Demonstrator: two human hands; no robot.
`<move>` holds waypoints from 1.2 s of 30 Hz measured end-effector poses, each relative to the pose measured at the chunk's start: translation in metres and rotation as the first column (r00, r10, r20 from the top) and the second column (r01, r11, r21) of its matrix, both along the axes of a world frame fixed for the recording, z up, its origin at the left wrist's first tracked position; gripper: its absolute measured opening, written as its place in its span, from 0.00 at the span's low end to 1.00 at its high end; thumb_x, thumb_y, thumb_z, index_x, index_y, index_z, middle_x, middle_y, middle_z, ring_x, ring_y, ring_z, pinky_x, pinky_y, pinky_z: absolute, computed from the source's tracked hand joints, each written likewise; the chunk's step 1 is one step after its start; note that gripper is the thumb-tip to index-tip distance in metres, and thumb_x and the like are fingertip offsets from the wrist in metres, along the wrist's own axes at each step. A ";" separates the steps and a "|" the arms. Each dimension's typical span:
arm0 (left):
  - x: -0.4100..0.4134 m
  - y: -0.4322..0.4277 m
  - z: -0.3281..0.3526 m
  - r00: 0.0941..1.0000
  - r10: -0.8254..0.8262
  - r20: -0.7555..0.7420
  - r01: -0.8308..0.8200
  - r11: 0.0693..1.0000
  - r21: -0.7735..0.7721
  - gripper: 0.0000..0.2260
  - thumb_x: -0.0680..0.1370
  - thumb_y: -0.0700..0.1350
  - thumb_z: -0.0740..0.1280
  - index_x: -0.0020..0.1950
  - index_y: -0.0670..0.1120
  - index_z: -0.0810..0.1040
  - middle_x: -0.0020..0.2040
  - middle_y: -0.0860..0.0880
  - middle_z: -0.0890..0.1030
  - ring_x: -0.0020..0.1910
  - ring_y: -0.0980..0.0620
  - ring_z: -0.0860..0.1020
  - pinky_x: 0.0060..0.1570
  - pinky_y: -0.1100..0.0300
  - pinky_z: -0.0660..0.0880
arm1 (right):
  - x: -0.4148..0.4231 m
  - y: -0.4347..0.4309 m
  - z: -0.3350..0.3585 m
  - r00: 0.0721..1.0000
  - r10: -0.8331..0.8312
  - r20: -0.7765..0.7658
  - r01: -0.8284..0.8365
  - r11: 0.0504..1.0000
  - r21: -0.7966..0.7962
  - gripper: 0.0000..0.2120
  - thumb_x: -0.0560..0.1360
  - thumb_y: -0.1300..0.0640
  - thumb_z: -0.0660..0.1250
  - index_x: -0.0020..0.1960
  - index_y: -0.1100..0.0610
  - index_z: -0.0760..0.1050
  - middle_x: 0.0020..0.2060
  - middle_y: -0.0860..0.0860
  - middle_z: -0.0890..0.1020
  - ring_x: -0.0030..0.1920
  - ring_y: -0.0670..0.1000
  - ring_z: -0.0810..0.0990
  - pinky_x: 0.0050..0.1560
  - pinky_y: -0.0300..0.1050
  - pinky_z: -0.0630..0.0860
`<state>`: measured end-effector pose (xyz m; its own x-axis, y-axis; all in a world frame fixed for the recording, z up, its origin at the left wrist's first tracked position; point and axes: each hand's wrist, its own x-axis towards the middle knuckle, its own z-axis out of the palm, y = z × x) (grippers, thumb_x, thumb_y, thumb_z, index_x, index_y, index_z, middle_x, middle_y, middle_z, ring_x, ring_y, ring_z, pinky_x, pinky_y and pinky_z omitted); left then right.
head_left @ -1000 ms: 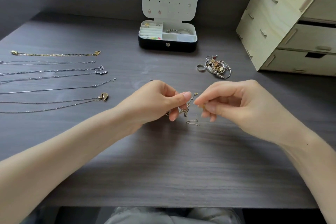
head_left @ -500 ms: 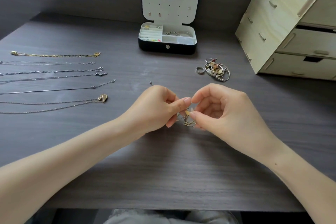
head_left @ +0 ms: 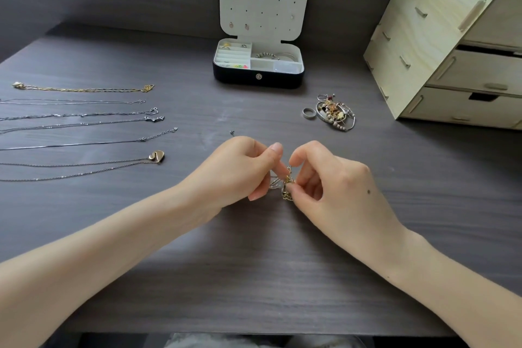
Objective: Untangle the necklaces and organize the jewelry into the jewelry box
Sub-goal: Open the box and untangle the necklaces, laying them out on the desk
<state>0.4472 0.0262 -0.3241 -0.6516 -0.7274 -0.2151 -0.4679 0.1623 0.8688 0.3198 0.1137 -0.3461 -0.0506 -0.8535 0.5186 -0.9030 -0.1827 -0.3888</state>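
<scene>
A small tangle of gold and silver chains (head_left: 285, 185) hangs just above the dark wooden desk (head_left: 254, 263) at its middle. My left hand (head_left: 240, 169) pinches the tangle from the left and my right hand (head_left: 330, 186) pinches it from the right, fingertips almost touching. Several untangled necklaces (head_left: 84, 121) lie stretched in parallel rows at the left. The open jewelry box (head_left: 258, 65), black outside and white inside, stands at the back centre and holds rings and bracelets; earrings hang on its raised lid.
A silver ring (head_left: 308, 113) and a heap of mixed jewelry (head_left: 336, 114) lie right of centre. A pale wooden drawer unit (head_left: 452, 51) fills the back right corner. A small loose clasp (head_left: 232, 132) lies just beyond my left hand.
My right hand has come down and to the left, closing onto the tangle; the chain end it had drawn out to the right is gathered in again. My left hand stays put.
</scene>
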 end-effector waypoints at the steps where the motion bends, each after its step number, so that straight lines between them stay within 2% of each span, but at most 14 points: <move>1: 0.000 0.000 0.001 1.000 -0.003 -0.005 0.004 1.000 0.019 0.20 0.82 0.52 0.55 0.39 0.46 0.81 0.17 0.52 0.67 0.22 0.56 0.64 0.30 0.65 0.61 | 0.001 0.000 -0.001 1.000 0.008 -0.009 -0.008 1.000 -0.009 0.10 0.63 0.64 0.69 0.43 0.60 0.73 0.28 0.46 0.76 0.34 0.48 0.73 0.31 0.44 0.70; 5: 0.002 0.001 0.001 0.999 -0.038 0.003 0.038 0.999 0.028 0.20 0.82 0.50 0.56 0.34 0.48 0.78 0.18 0.52 0.68 0.21 0.59 0.63 0.27 0.68 0.60 | 0.003 0.000 -0.006 0.999 0.030 0.020 -0.030 0.999 -0.014 0.12 0.62 0.63 0.71 0.44 0.58 0.73 0.30 0.46 0.77 0.36 0.48 0.74 0.33 0.42 0.71; 9: 0.002 0.002 0.000 0.998 -0.055 -0.013 0.055 0.998 0.026 0.17 0.82 0.49 0.56 0.43 0.45 0.82 0.18 0.53 0.67 0.22 0.59 0.64 0.27 0.70 0.61 | 0.001 -0.001 -0.008 0.996 -0.004 0.087 0.001 1.000 0.029 0.14 0.62 0.57 0.73 0.45 0.55 0.72 0.29 0.44 0.77 0.34 0.45 0.72 0.34 0.42 0.71; 13: 0.005 0.000 -0.002 0.997 -0.070 -0.029 0.070 0.997 0.016 0.16 0.81 0.49 0.57 0.43 0.43 0.81 0.18 0.53 0.66 0.24 0.55 0.62 0.26 0.67 0.60 | -0.002 0.001 -0.005 0.995 0.013 0.098 -0.018 0.999 0.049 0.09 0.64 0.57 0.72 0.42 0.58 0.76 0.30 0.45 0.76 0.33 0.47 0.73 0.33 0.41 0.71; 16: 0.006 -0.002 -0.002 0.995 -0.081 -0.055 0.084 0.995 0.046 0.14 0.80 0.47 0.60 0.44 0.41 0.81 0.19 0.54 0.65 0.23 0.56 0.61 0.24 0.69 0.59 | -0.003 0.002 -0.004 0.995 0.010 0.103 -0.015 0.999 0.050 0.08 0.64 0.56 0.72 0.42 0.56 0.78 0.31 0.44 0.77 0.33 0.47 0.74 0.34 0.38 0.71; 19: 0.007 -0.003 -0.001 0.991 -0.097 -0.087 0.106 0.989 0.104 0.08 0.75 0.47 0.68 0.41 0.44 0.82 0.23 0.54 0.67 0.24 0.57 0.63 0.29 0.67 0.61 | -0.004 0.002 -0.003 0.991 0.001 0.136 -0.010 0.998 0.066 0.08 0.64 0.56 0.72 0.41 0.55 0.77 0.32 0.44 0.77 0.33 0.46 0.74 0.34 0.35 0.70; 22: 0.008 -0.004 -0.002 0.989 -0.087 -0.119 0.104 0.985 0.141 0.08 0.64 0.48 0.66 0.38 0.49 0.83 0.30 0.52 0.74 0.31 0.56 0.70 0.37 0.64 0.68 | -0.004 0.002 -0.002 0.992 -0.008 0.122 -0.001 0.997 0.072 0.08 0.64 0.55 0.72 0.41 0.54 0.76 0.33 0.43 0.76 0.33 0.45 0.75 0.34 0.35 0.71; 25: 0.009 -0.005 -0.004 0.988 -0.094 -0.122 0.112 0.982 0.151 0.10 0.63 0.47 0.66 0.40 0.48 0.83 0.35 0.49 0.79 0.37 0.56 0.74 0.39 0.66 0.71 | -0.004 0.003 0.000 0.996 -0.025 0.084 0.019 0.997 0.070 0.09 0.64 0.53 0.72 0.41 0.53 0.75 0.35 0.43 0.76 0.32 0.45 0.75 0.33 0.35 0.71; 28: 0.009 -0.006 -0.004 0.985 -0.110 -0.131 0.130 0.980 0.152 0.09 0.63 0.46 0.66 0.40 0.49 0.83 0.35 0.49 0.79 0.37 0.55 0.74 0.39 0.65 0.70 | -0.003 0.002 0.002 0.994 -0.036 0.100 0.028 0.997 0.074 0.08 0.64 0.54 0.73 0.40 0.53 0.75 0.33 0.43 0.77 0.32 0.45 0.75 0.33 0.37 0.71; 33: 0.008 -0.005 -0.005 0.978 -0.130 -0.165 0.157 0.974 0.163 0.07 0.64 0.45 0.66 0.38 0.49 0.83 0.32 0.51 0.78 0.32 0.58 0.72 0.32 0.71 0.69 | -0.003 0.001 0.002 0.973 -0.036 0.229 0.009 0.993 0.120 0.08 0.63 0.57 0.74 0.40 0.55 0.76 0.31 0.44 0.79 0.33 0.47 0.77 0.34 0.38 0.73; 36: 0.008 -0.003 -0.005 0.977 -0.130 -0.170 0.155 0.977 0.146 0.06 0.64 0.45 0.66 0.36 0.49 0.82 0.31 0.50 0.78 0.28 0.57 0.70 0.28 0.70 0.66 | -0.003 0.002 0.006 0.957 -0.051 0.286 0.005 0.987 0.162 0.10 0.63 0.60 0.78 0.39 0.56 0.77 0.31 0.45 0.79 0.34 0.46 0.78 0.34 0.32 0.72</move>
